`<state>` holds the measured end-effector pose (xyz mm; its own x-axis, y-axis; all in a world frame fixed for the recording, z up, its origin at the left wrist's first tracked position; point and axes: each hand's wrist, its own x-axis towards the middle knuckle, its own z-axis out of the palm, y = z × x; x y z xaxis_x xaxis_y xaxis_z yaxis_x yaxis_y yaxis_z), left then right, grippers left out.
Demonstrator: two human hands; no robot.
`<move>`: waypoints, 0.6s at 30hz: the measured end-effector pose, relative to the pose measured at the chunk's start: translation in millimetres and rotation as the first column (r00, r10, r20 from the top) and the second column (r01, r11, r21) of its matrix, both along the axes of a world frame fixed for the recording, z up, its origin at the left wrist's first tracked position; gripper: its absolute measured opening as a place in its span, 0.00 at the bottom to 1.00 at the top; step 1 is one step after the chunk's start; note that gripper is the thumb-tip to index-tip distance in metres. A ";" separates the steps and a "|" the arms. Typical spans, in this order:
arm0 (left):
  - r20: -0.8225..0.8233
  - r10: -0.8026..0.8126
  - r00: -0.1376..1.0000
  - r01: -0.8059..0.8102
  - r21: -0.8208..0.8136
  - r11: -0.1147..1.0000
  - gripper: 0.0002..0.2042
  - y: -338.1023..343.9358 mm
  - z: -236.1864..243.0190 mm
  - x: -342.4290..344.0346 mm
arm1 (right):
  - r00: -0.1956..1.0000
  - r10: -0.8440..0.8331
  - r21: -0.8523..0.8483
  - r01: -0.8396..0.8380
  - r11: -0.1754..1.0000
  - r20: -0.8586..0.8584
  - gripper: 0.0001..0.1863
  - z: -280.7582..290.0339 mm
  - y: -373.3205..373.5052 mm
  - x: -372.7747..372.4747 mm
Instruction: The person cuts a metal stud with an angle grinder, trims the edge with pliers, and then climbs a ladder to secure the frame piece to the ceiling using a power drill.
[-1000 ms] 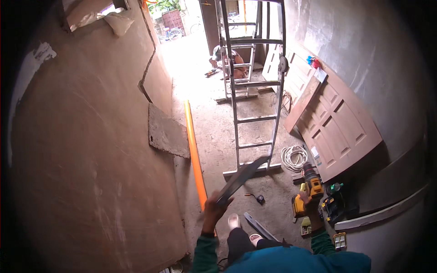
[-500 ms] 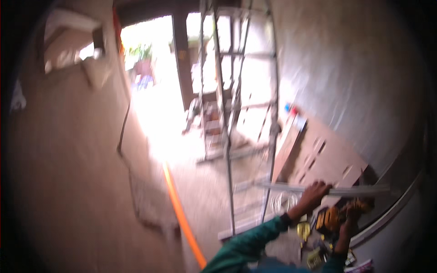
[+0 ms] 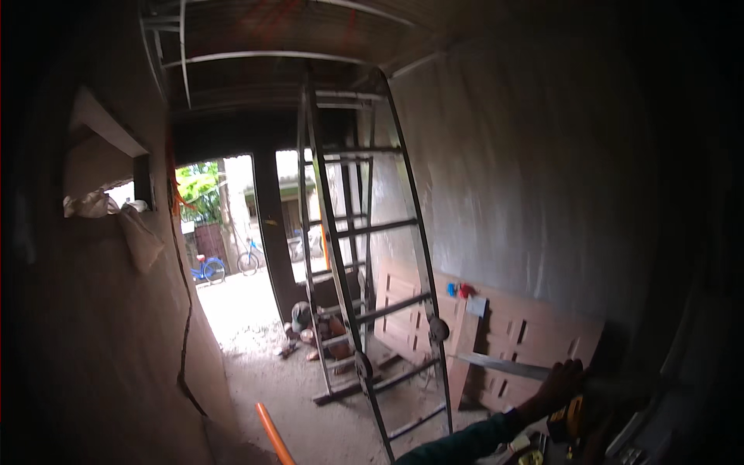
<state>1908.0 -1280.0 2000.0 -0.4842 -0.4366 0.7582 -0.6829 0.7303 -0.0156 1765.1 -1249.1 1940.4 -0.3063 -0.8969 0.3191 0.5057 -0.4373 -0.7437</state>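
Note:
At the lower right, my left hand [image 3: 561,383] is closed round a long, thin metal channel [image 3: 504,366], its far end pointing left towards the stepladder. My left arm wears a green sleeve. Just below that hand is a yellow and black cordless drill [image 3: 572,418]. Deep shadow covers my right hand [image 3: 597,435], which grips the drill; its fingers show only faintly. The channel's near end fades into the dark beyond my left hand.
A tall metal stepladder [image 3: 353,232] stands ahead. Carved wooden door panels [image 3: 535,341] lean on the right wall. An orange pipe [image 3: 273,434] lies at lower left, near a cracked wall. A yellow tape measure [image 3: 532,457] sits below my hands. Metal framing [image 3: 263,56] spans the ceiling.
My view has tilted up, bringing the ceiling framing and ladder top into sight. Both hands now appear lower in the picture, the channel and drill with them.

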 end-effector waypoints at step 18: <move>0.109 0.207 0.972 -0.165 -0.304 0.938 0.26 -117.5 -111.1 63.1 | 0.999 -0.015 0.011 0.015 1.000 0.049 0.29 -57.4 -126.6 47.6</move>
<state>1971.1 -1397.4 1888.9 -0.5238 -0.2994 0.7975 -0.7822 0.5399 -0.3110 1812.6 -1375.7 1883.0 -0.3346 -0.8954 0.2938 0.5349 -0.4372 -0.7230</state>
